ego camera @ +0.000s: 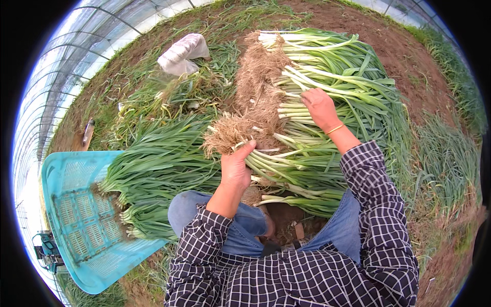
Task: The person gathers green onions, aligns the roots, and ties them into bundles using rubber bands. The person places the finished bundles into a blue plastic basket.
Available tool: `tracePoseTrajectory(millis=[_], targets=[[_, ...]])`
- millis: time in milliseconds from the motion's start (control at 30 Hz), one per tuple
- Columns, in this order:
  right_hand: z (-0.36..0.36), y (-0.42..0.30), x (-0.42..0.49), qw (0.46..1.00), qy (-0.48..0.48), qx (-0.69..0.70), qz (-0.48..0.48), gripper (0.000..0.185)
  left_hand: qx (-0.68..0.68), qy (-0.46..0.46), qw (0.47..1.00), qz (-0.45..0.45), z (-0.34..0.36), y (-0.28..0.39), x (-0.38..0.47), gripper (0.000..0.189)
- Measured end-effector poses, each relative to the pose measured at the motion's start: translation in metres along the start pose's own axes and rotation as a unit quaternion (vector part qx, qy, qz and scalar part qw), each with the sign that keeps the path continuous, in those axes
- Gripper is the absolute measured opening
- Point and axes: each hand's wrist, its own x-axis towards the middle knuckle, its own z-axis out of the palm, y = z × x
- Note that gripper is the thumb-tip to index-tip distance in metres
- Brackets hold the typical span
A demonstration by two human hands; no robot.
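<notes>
My left hand (234, 169) is closed around a bunch of leek or green garlic plants (268, 163). Their tangled brown roots (226, 132) stick out past my thumb, and the green leaves trail right over the pile. Over the large pile (326, 76) of the same plants, my right hand (321, 109) reaches down with bent fingers. Its fingertips are at the pale stems near the root ends; whether they pinch a stem is hidden. The pile lies with roots to the left and leaves to the right, in front of my knees.
At left, a turquoise plastic basket (86, 203) lies tilted, with bunched plants (165, 161) whose leaves spill over its rim. Beyond are loose leaf scraps (176, 92), a whitish plastic bag (184, 53) and a bottle (88, 130). Greenhouse film walls (73, 53) curve around.
</notes>
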Motion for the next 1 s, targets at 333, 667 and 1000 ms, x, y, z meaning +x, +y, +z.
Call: tracePoseTrajectory(millis=[333, 667, 1000], targets=[[-0.037, -0.118, -0.018, 0.981, -0.053, 0.097, -0.16, 0.009, -0.005, -0.031, 0.998, 0.049, 0.019, -0.001, -0.001, 0.037], [-0.052, -0.084, 0.007, 0.952, -0.214, 0.012, -0.217, 0.016, 0.039, -0.082, 0.986, 0.143, 0.002, -0.006, -0.057, 0.014], [-0.087, -0.16, -0.089, 0.677, -0.652, 0.328, 0.1, 0.055, 0.008, -0.006, 0.999, 0.047, -0.023, 0.013, -0.095, 0.019]])
